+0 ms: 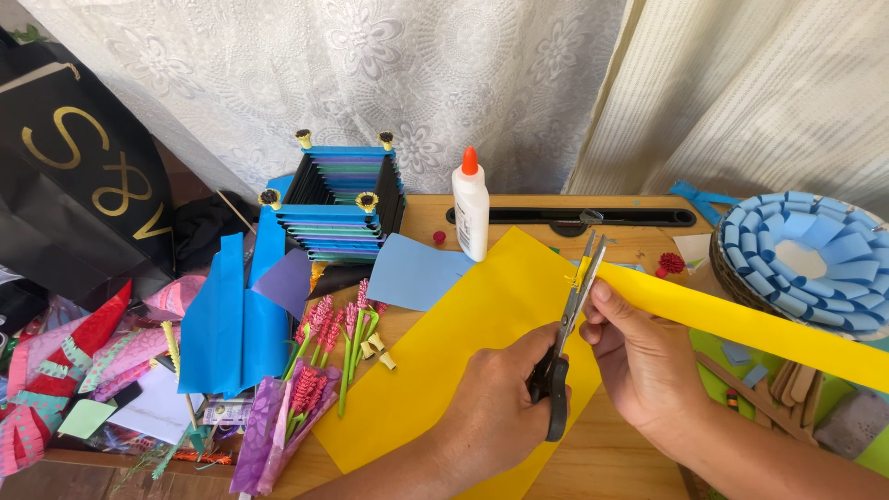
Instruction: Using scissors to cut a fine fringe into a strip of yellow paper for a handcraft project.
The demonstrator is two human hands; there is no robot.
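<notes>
In the middle of the frame, the left hand [500, 407] is closed around the handles of black scissors [567, 333]. The blades point up at the end of a yellow paper strip [741, 324]. The right hand [644, 356] pinches this strip, which runs off to the right edge. A big yellow sheet [444, 361] lies under both hands.

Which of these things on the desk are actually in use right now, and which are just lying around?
In use:
left hand, working the scissors
right hand, holding the yellow strip
yellow sheet under the hands

Lying about:
glue bottle
blue stacked box
blue paper ring
paper flowers
blue sheets
black bag
</notes>
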